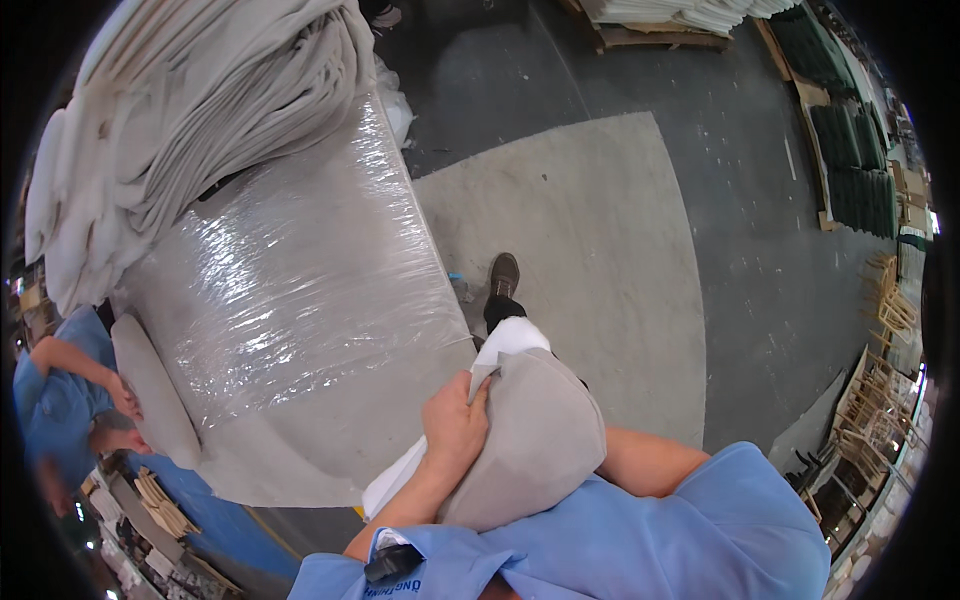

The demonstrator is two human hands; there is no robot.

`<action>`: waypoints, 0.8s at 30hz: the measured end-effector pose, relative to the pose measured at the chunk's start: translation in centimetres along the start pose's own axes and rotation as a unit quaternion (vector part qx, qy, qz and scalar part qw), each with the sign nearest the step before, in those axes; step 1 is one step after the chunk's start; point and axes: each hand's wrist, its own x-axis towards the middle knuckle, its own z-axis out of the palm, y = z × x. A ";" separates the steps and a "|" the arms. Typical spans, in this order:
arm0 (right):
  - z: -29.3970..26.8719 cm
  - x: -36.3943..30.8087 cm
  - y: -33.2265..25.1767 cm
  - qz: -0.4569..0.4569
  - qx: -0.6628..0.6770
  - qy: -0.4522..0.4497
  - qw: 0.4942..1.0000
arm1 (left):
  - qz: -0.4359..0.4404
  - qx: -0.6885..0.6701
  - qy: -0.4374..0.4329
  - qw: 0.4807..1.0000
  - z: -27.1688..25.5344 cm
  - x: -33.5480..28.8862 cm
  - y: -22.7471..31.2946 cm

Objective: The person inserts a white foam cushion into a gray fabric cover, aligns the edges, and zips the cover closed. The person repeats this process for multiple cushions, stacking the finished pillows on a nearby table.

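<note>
Against my body I have a cushion of white foam (518,333) partly inside a grey fabric cover (535,430). White padding also shows at its lower left, beside my left forearm. My left hand (455,425) is closed on the cover's edge, thumb along the fabric, where the foam sticks out. My right forearm goes behind the cushion, which hides that hand and its fingers. Just left of the cushion is a worktable (300,440) topped with grey material, part of it under shiny clear plastic film.
A big pile of grey fabric covers (240,110) fills the table's far left. At the left edge another person (70,370) handles a grey cushion (155,390). Wooden chair frames (865,420) line the right side; dark green stacks (850,150) stand on a pallet at far right.
</note>
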 end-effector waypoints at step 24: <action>1.3 2.8 2.3 -0.203 0.008 0.155 0.967 | 0.034 -0.068 -0.103 0.992 -1.9 2.0 -1.2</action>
